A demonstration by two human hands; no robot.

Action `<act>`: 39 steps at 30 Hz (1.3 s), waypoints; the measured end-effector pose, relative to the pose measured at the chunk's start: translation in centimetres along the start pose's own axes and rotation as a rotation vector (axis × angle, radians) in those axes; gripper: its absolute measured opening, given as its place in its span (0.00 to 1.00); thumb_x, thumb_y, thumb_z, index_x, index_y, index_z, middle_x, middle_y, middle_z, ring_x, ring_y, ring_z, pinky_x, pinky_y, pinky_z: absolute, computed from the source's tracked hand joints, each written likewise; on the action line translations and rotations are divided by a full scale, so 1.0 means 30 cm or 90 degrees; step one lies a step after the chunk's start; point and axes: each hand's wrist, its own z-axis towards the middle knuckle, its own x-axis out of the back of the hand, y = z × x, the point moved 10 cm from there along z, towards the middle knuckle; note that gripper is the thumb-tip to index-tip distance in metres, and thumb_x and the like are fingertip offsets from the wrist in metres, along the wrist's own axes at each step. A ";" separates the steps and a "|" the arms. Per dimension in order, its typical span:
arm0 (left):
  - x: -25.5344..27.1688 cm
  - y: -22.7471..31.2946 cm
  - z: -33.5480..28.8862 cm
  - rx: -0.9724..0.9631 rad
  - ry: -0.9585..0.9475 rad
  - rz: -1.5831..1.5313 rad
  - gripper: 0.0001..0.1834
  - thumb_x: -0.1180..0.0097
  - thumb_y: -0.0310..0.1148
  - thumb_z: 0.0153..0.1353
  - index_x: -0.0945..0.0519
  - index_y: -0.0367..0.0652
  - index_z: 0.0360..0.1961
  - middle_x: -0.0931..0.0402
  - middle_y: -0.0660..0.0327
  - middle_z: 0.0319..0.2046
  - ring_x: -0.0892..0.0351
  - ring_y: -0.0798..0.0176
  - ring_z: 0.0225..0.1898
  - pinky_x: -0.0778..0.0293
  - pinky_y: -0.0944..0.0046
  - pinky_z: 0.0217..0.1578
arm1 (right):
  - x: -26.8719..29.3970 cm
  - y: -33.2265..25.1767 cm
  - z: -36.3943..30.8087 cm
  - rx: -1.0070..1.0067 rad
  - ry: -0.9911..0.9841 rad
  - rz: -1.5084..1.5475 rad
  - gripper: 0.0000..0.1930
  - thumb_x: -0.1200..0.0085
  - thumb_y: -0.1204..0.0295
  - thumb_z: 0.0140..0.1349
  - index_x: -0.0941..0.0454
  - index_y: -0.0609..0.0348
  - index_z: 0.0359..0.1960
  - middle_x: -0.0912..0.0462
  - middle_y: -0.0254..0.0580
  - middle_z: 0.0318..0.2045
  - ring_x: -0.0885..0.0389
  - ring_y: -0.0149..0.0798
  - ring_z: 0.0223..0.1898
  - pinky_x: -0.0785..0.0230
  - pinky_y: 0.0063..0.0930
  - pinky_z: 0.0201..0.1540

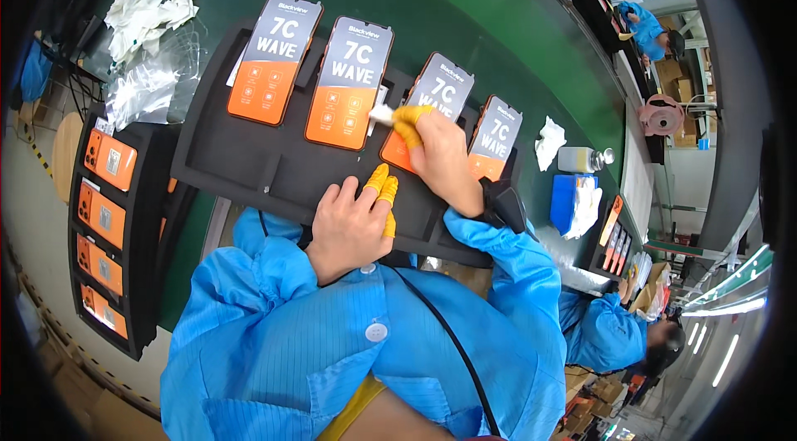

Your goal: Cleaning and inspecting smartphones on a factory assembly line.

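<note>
Nearest the blue striped smock (282, 316), the left hand (353, 221), with yellow rubber covers on some fingers, rested palm down over the near side of a wide matte black tray (220, 151), its fingers loosely spread and nothing visible in them. Slightly farther off and to its right, the right hand (437, 151) pinched a small white wad of soft material (382, 115) that pointed left. Four flat rectangular phones with grey-and-orange faces (349, 82) lay in a row across the tray, their long axes running away from the body and leaning rightward at the far end. The wad sat between the second phone from the left (347, 68) and the third phone (446, 86), just beside the second one's right long edge; whether it touched could not be told. The right hand was nearer to both, covering part of the third, while the left hand lay short of the second one's bottom edge. The rightmost phone (496, 139) lay just beyond the right wrist, and the leftmost phone (275, 61) well apart from it. Bare tray ran along the near left rim; past the far rim stretched the green desk (398, 1).
</note>
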 end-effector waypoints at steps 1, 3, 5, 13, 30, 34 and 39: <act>0.010 -0.003 0.001 0.000 0.023 -0.007 0.09 0.42 0.33 0.37 0.23 0.41 0.22 0.31 0.60 0.23 0.33 0.57 0.28 0.39 0.60 0.25 | -0.017 -0.007 -0.027 0.012 -0.042 -0.010 0.08 0.43 0.79 0.52 0.23 0.60 0.35 0.24 0.46 0.26 0.24 0.49 0.28 0.31 0.37 0.31; 0.016 -0.005 0.001 0.000 0.031 -0.016 0.08 0.41 0.31 0.36 0.23 0.41 0.22 0.32 0.59 0.23 0.33 0.56 0.27 0.38 0.60 0.24 | -0.021 -0.014 -0.063 0.023 -0.082 -0.019 0.10 0.42 0.80 0.50 0.22 0.59 0.35 0.24 0.44 0.26 0.24 0.47 0.28 0.31 0.36 0.31; 0.020 -0.003 0.002 -0.002 0.039 -0.024 0.09 0.41 0.29 0.36 0.23 0.41 0.22 0.33 0.59 0.23 0.33 0.56 0.26 0.38 0.60 0.24 | -0.033 -0.039 -0.093 0.078 -0.151 0.016 0.13 0.42 0.81 0.45 0.22 0.58 0.36 0.24 0.42 0.26 0.25 0.46 0.30 0.32 0.35 0.32; 0.028 -0.015 -0.010 -0.008 0.032 -0.010 0.10 0.41 0.28 0.38 0.20 0.41 0.27 0.26 0.60 0.27 0.32 0.57 0.28 0.37 0.61 0.26 | -0.012 -0.056 -0.134 0.110 -0.182 0.022 0.15 0.43 0.83 0.42 0.22 0.58 0.36 0.26 0.43 0.25 0.26 0.47 0.31 0.32 0.36 0.33; 0.161 -0.186 -0.006 0.129 0.083 0.159 0.15 0.43 0.29 0.47 0.19 0.42 0.40 0.23 0.61 0.41 0.29 0.55 0.43 0.39 0.57 0.42 | 0.032 -0.049 0.290 0.069 0.005 0.038 0.07 0.45 0.75 0.55 0.24 0.62 0.36 0.23 0.50 0.29 0.24 0.53 0.33 0.31 0.39 0.35; 0.160 -0.198 -0.017 0.172 0.072 0.149 0.16 0.43 0.29 0.40 0.20 0.38 0.34 0.24 0.58 0.35 0.30 0.53 0.43 0.42 0.54 0.43 | -0.086 0.057 0.408 0.049 0.087 -0.019 0.07 0.47 0.75 0.55 0.25 0.63 0.35 0.23 0.51 0.29 0.24 0.55 0.33 0.31 0.41 0.35; 0.162 -0.210 -0.040 0.185 0.086 0.141 0.14 0.42 0.30 0.37 0.20 0.37 0.30 0.25 0.58 0.30 0.30 0.53 0.42 0.43 0.53 0.42 | -0.212 -0.101 0.160 0.045 -0.078 -0.013 0.12 0.44 0.75 0.49 0.26 0.61 0.36 0.24 0.50 0.26 0.24 0.53 0.29 0.31 0.44 0.32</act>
